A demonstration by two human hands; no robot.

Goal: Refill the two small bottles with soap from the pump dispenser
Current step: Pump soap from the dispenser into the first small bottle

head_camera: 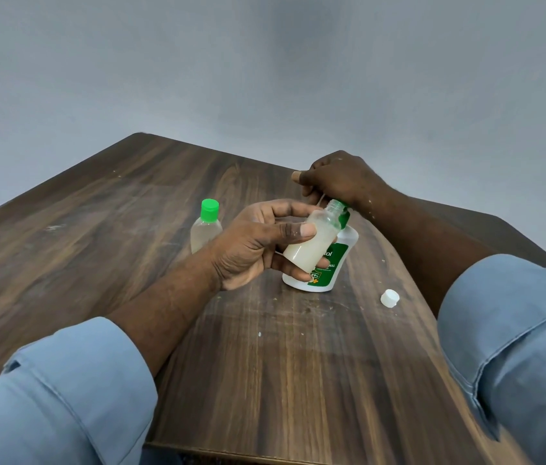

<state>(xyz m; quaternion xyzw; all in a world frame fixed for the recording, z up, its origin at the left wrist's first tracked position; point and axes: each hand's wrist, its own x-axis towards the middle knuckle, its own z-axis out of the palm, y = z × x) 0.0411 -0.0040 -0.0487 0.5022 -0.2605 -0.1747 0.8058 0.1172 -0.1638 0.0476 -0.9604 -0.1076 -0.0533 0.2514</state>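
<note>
Left hand (251,243) mid-table, thumb and fingers wrapped round small uncapped clear plastic bottle (312,243), holding it off the tabletop. Just beyond that hand, far left: second small clear bottle with green flip cap (206,226), upright on dark wood-grain table (114,213), closed, base hidden by the hand.

Held bottle mostly full of cloudy whitish soap. Long axis tilted: base near-left, open mouth far-right, right up against green pump nozzle (345,214). Contact or slight gap: cannot tell.

White pump dispenser with green label (349,238) upright directly behind the held bottle. Right hand (338,179) on top of it, fingers curled down over the pump head, head itself hidden.

Judged step: pumping soap into this bottle. Next press dependent on mouth kept under nozzle. Nothing between the two. Spill risk at the rim if the tilt drifts.

Near right: small white screw cap (389,298) loose on the table, well apart from both hands.
</note>
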